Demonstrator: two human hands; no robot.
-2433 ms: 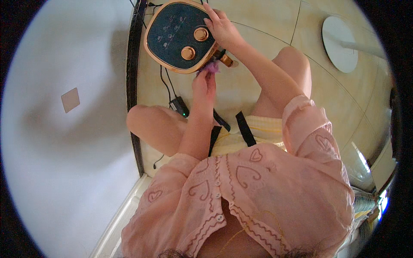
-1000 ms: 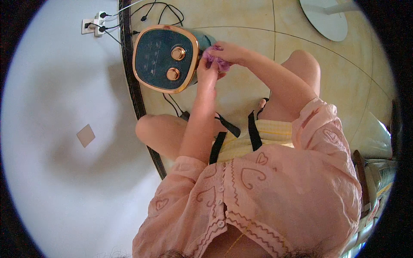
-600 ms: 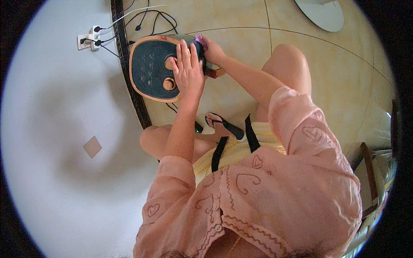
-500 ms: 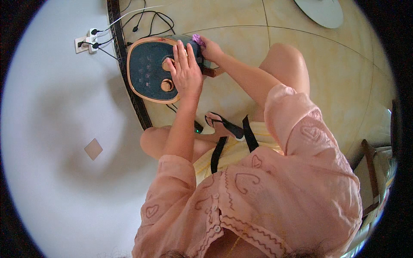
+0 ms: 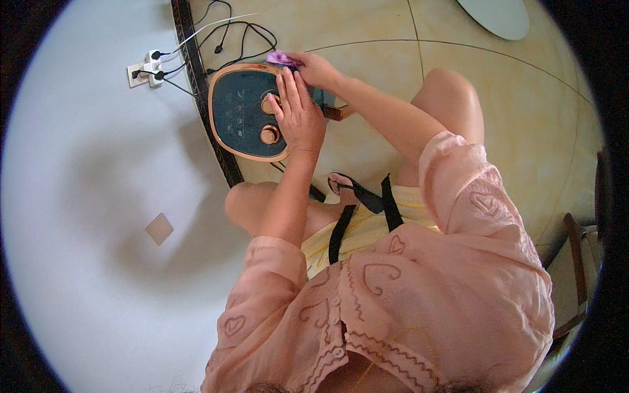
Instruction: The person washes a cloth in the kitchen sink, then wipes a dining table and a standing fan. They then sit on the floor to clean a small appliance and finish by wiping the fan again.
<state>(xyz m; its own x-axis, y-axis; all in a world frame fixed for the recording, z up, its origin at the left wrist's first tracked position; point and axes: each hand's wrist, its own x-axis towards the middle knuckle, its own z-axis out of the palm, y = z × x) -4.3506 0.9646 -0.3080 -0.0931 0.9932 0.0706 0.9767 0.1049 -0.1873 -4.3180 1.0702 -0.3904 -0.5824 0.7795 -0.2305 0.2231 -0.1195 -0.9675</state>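
An air fryer [image 5: 239, 124] with a dark teal top, copper-coloured rim and two copper knobs [image 5: 269, 134] stands on the floor ahead of me. My left hand [image 5: 303, 121] rests on its right part, fingers stretched out and partly covering the upper knob. At the far right of the rim, my right hand [image 5: 316, 70] is closed on a crumpled purple cloth [image 5: 278, 58], which touches the appliance's edge. A brown handle [image 5: 337, 112] juts out from the right side. My left hand and forearm hide part of the fryer's side.
A white wall [image 5: 85, 196] with a dark skirting strip borders the left. Several plugs sit in a white socket adapter [image 5: 153, 68], and black cables [image 5: 244, 40] lie beyond the fryer. A white round object [image 5: 501, 16] stands at the far right; a wooden chair [image 5: 576, 255] is nearer.
My right hand has moved the purple cloth left along the fryer's far edge. My left hand stays on the top. The whole view has shifted slightly.
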